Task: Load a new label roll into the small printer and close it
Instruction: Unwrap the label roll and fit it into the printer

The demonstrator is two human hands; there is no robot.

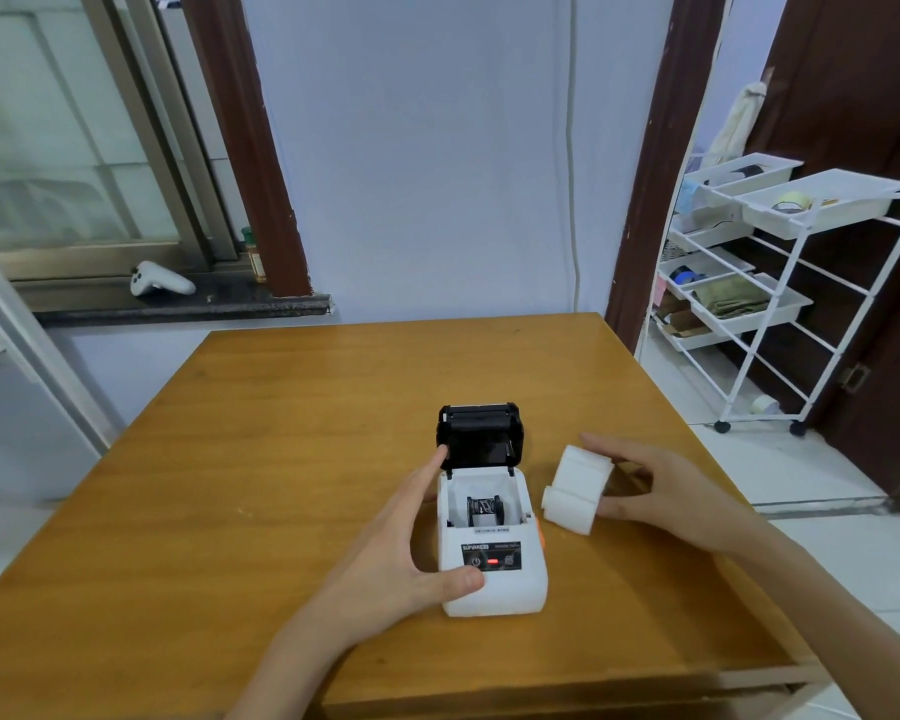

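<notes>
Label roll pinched in right hand, on the table just right of the printer — lid up, bay showing a dark spool, maybe the old core. Left hand spread wide, braces printer's left side, index fingertip on lid edge. Risks: blocked bay, wrong feed direction, lid dropping early.

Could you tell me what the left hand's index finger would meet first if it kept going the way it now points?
The left hand points its index finger up and away at the printer's raised black lid. The fingertip looks already at the lid's left edge, so it would meet the lid first, though depth is hard to judge from one view.
</notes>
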